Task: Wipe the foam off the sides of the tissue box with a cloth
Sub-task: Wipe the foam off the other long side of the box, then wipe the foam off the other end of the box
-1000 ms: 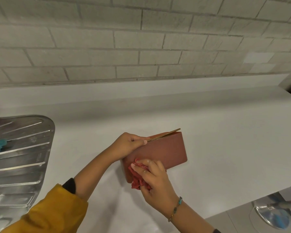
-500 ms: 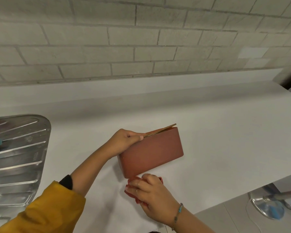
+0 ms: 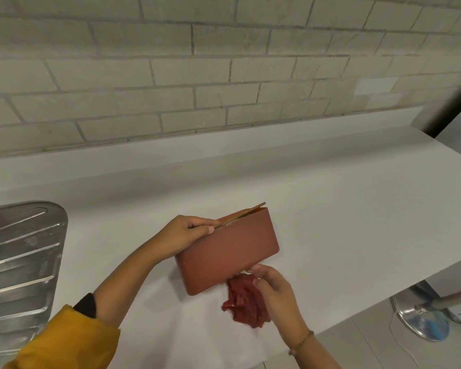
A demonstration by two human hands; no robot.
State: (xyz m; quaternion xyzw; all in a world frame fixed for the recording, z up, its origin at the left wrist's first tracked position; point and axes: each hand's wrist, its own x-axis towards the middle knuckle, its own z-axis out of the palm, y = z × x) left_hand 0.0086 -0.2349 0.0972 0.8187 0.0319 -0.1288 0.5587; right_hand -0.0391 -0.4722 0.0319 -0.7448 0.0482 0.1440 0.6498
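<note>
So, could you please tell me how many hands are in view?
2. The left hand grips the top left end of the reddish-brown rectangular tissue box; the right hand holds the crumpled red cloth by the box's lower edge.

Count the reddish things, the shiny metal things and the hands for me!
Reddish things: 2, the tissue box and the cloth
Shiny metal things: 2, the drainboard and the round stand base
Hands: 2, the left hand and the right hand
Total: 6
</note>
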